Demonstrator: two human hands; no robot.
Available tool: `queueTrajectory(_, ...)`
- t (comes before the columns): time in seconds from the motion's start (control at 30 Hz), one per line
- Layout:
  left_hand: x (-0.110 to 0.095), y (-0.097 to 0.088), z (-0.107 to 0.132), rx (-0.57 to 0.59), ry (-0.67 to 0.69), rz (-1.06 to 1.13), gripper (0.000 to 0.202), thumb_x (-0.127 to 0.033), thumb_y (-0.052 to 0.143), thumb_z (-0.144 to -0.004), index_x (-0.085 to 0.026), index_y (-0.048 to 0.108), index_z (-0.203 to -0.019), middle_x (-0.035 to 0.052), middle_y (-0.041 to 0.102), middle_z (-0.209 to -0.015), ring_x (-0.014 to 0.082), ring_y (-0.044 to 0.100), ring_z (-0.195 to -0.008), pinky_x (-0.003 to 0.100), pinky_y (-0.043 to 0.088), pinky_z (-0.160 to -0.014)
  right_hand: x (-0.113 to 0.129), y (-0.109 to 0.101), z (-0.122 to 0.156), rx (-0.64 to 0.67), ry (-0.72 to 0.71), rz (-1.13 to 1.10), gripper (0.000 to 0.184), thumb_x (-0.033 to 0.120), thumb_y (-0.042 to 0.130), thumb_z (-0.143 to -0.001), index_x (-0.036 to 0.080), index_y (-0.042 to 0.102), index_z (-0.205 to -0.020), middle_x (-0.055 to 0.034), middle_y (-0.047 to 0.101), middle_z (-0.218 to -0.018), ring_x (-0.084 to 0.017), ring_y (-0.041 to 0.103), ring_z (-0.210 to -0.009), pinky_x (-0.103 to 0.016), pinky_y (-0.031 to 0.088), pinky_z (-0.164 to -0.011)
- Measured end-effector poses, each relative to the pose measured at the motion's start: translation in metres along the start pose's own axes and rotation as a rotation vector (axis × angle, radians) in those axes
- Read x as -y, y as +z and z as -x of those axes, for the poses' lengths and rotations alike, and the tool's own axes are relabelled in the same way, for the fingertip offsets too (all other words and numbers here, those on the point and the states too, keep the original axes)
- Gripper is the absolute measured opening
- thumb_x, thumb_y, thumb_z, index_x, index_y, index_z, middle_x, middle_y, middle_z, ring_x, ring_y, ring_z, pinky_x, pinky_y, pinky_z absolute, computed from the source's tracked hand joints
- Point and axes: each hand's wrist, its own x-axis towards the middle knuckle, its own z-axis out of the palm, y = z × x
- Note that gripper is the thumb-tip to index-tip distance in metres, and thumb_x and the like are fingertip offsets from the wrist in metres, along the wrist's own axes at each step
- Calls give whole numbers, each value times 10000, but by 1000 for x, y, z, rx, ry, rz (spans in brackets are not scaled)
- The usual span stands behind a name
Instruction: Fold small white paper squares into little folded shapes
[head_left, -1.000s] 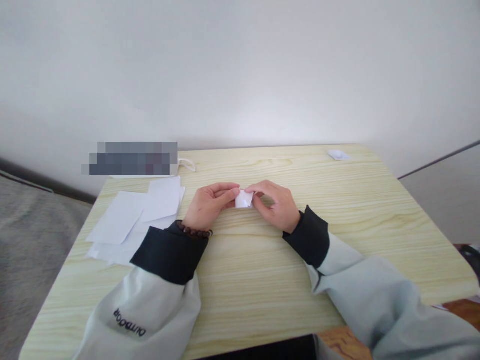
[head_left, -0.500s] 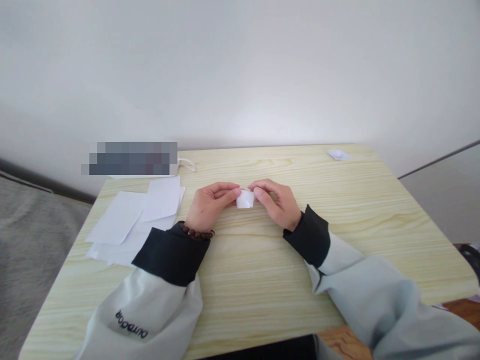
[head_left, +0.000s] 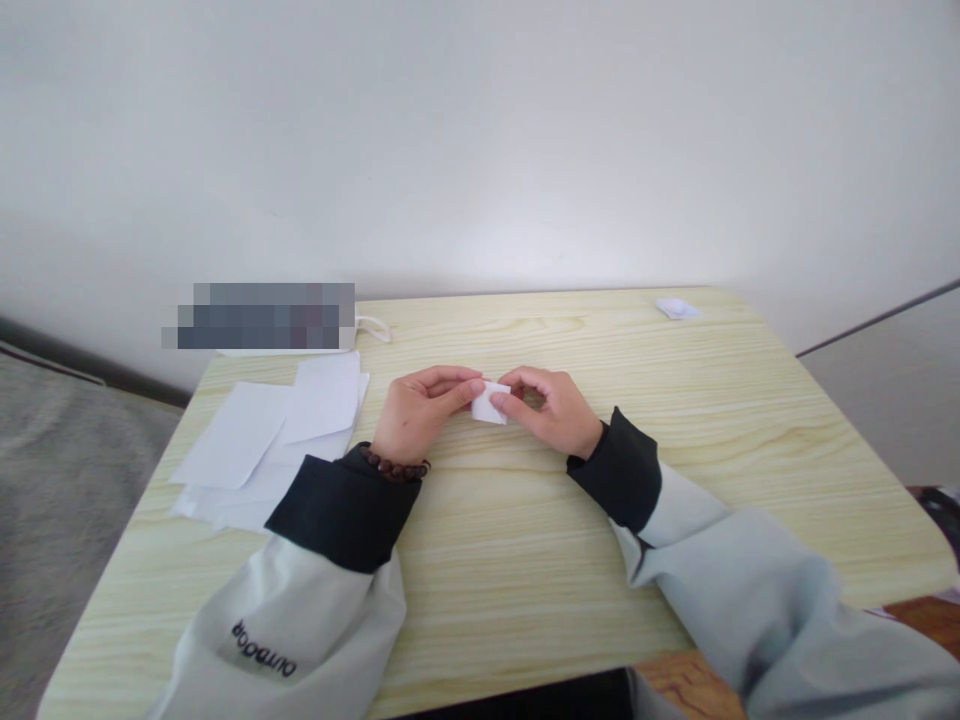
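The fingers of the left hand (head_left: 424, 410) and the right hand (head_left: 553, 408) pinch one small piece of white paper (head_left: 487, 411) at the centre of the frame. The left thumb lies on its upper left corner, with the other fingers behind; the right thumb presses on its face near the right edge. The piece appears folded; whether its lower edge touches the bench (head_left: 487, 600) cannot be told. The step in hand is judged to be creasing or shaping this piece; the next move calls for a steady left pinch and even pressure from the right thumb. Farther out, a beaded bracelet (head_left: 396, 467) rings the left wrist. At the left of the frame, loose white sheets (head_left: 247, 440) overlap; above them, an object masked by pixel blocks (head_left: 259, 320) shows a pale loop (head_left: 376, 327) at its right end. At the upper right, a small white paper shape (head_left: 679, 309) rests near the bench's far edge, well apart from the hands
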Motion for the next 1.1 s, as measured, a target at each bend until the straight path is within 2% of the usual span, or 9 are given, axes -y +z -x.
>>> queueTrajectory(0.27,1,0,0,-7,-11,44,342,-385,786,-625,-152,712,-864,60,735,-842,181,665,-779,306,541,-775,-2,-3,-1,50,8,-124,235,367,524,-861,160,634,-872,-23,676,-792,-123,604,-703,-233,455,-653)
queueTrajectory(0.5,-2,3,2,-45,-4,-3,360,-411,788,-608,-151,712,-845,66,735,-828,200,667,-783,318,542,-762,0,-4,-1,88,4,-146,255,367,627,-775,148,596,-902,-41,678,-809,-147,622,-725,-267,472,-694)
queueTrajectory(0.87,-3,4,3,-66,-8,-12,335,-397,794,-602,-159,711,-824,52,738,-812,190,668,-772,295,540,-743,-2,-1,-1,96,69,-221,229,329,649,-758,140,615,-882,-31,678,-750,-134,619,-661,-250,475,-637)
queueTrajectory(1.1,-8,9,6,-124,-18,-46,327,-387,795,-595,-156,711,-812,55,737,-783,199,672,-752,302,546,-724,-4,0,-4,100,106,-217,243,348,663,-755,148,629,-888,-6,672,-706,-117,605,-628,-236,461,-615)
